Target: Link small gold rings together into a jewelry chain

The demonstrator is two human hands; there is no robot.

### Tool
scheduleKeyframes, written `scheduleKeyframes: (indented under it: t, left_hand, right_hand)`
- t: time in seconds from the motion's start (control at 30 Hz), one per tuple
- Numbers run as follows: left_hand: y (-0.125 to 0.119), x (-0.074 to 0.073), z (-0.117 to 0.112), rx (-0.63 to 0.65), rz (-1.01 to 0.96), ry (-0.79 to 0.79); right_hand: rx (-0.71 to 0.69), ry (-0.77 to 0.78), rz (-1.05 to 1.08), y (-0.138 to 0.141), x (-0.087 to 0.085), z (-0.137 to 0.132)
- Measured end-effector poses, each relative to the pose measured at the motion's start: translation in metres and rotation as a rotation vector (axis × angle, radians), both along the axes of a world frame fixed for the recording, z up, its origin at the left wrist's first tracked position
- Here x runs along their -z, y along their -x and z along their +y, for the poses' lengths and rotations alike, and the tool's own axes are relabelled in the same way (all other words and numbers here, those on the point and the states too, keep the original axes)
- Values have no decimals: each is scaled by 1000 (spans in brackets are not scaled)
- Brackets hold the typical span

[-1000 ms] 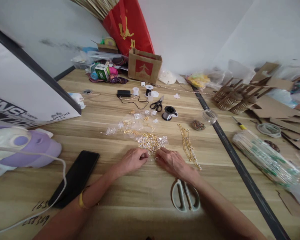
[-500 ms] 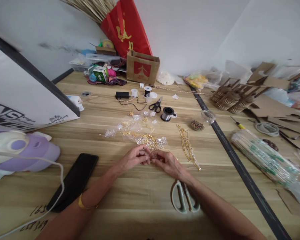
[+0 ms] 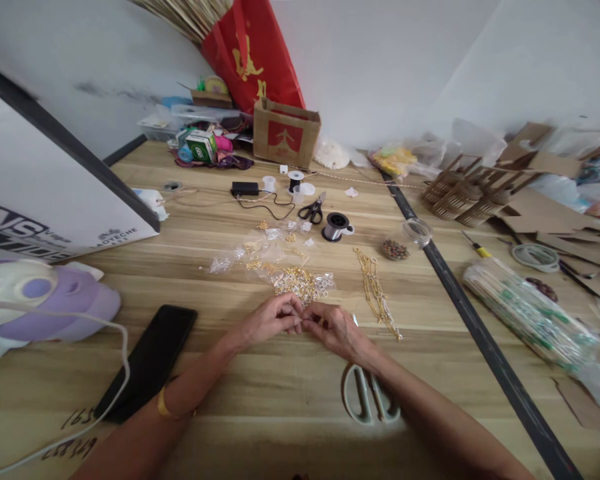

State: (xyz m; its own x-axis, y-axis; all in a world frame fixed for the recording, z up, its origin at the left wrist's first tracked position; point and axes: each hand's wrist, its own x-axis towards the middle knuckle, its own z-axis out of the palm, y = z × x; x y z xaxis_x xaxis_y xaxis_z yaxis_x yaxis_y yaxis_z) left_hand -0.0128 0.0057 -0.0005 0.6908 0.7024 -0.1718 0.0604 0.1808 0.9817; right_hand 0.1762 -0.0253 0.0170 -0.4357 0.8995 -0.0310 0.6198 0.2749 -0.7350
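Observation:
My left hand (image 3: 277, 316) and my right hand (image 3: 334, 327) meet fingertip to fingertip low over the wooden table (image 3: 260, 413). Both are closed in a pinch, and what lies between the fingertips is too small to name. Just beyond them spreads a pile of gold and silver beads (image 3: 297, 283). Small clear bags (image 3: 223, 265) of findings lie behind and left of the pile. Several gold chains (image 3: 375, 293) are laid out to the right. Beneath my right forearm are light-handled scissors (image 3: 364, 397), their blades partly hidden by the hand.
A black phone (image 3: 153, 360) and a purple-and-white appliance (image 3: 50, 300) with a white cord are at left. Farther back are black scissors (image 3: 311, 210), a wire spool (image 3: 335, 227) and a dish of beads (image 3: 395, 250). Wrapped sticks (image 3: 530, 313) lie at right.
My fingertips have drawn slightly closer together, and the fingers of my left hand have shifted a little. The surrounding things stay where they were.

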Motion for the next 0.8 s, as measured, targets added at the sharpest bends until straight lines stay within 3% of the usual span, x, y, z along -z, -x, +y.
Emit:
scheduleKeyframes:
  t: [0.17, 0.47, 0.8]
  left_hand:
    - [2, 0, 2, -1, 169, -127]
    - [1, -13, -4, 100, 594, -459]
    - [1, -19, -10, 230, 758, -668]
  right_hand:
    - [-21, -86, -83, -2, 3, -1]
    - [-170, -210, -455, 4, -3, -10]
    - [-273, -204, -508, 11, -3, -18]
